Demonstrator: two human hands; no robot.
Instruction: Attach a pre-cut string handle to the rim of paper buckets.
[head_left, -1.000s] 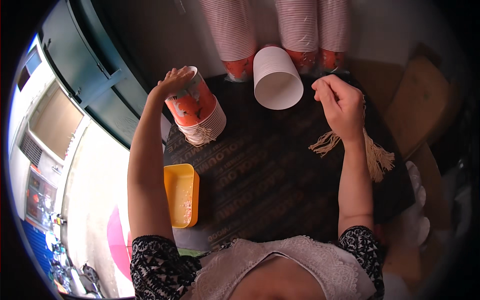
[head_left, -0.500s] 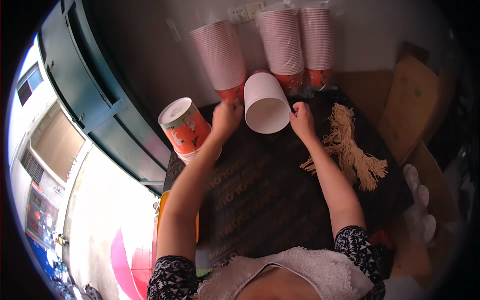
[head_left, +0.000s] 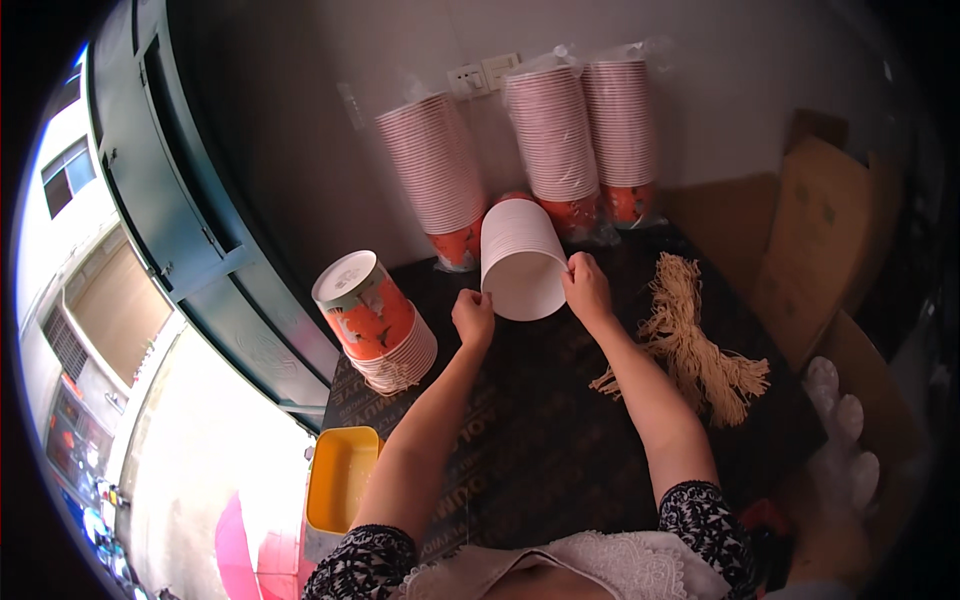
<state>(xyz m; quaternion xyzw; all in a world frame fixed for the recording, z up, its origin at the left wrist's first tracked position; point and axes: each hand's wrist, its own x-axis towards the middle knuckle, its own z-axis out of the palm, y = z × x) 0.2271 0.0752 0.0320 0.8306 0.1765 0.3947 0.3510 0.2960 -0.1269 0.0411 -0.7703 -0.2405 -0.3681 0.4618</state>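
A nested stack of large white paper cups (head_left: 522,238) lies on its side on the dark table, its open mouth facing me. My left hand (head_left: 474,318) is closed at the left edge of the mouth, its fingertips against the rim. At the opposite edge my right hand (head_left: 588,285) pinches the rim between thumb and fingers. Any small thing inside either closed hand is hidden. To the left, an upside-down stack of orange patterned paper cups (head_left: 372,318) stands with thin cords about its lowest rims. A bundle of beige cords (head_left: 695,345) lies to the right.
Tall plastic-wrapped cup stacks (head_left: 552,135) stand along the wall behind. A yellow plastic box (head_left: 342,480) sits by the table's near left edge. Cardboard (head_left: 820,220) leans at the right. A green metal door (head_left: 165,190) borders the left, beside a bright outdoor area.
Both hands have come inward to the rim of the lying cup stack, the left one also nearer to me. The view has shifted, showing more of the wall and the yellow box.
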